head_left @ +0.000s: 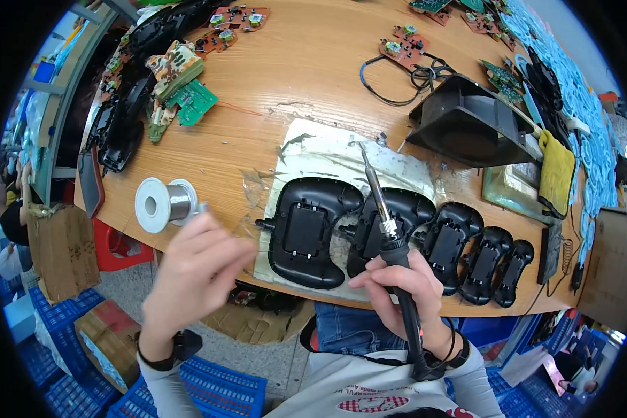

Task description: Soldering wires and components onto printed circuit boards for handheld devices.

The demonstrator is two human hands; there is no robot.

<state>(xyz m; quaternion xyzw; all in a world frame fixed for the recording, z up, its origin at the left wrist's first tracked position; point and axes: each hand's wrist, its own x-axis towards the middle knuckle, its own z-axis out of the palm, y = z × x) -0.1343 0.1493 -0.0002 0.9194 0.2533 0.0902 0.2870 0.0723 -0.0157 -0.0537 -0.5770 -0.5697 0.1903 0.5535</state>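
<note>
My right hand (pixel 409 282) is wrapped round the black handle of a soldering iron (pixel 379 198). The iron's tip points up and away, above the far part of a pale work mat (pixel 320 143). Left of the mat, my left hand (pixel 195 268) is closed in a pinch; a thin strand, seemingly solder wire, shows at its fingertips. Close by stands a white spool of solder wire (pixel 182 202). The nearest item to those fingertips is a black game controller shell (pixel 285 233), lying back up on the mat. A second controller shell (pixel 362 244) lies partly behind the iron.
More controller shells (pixel 447 244) continue the row rightward. A black fan (pixel 460 125) stands at the right, beside a yellow cloth (pixel 556 171). Brown circuit boards (pixel 404 47) and a looped cable lie farther back. At left are a green circuit board (pixel 194 102) and several black shells.
</note>
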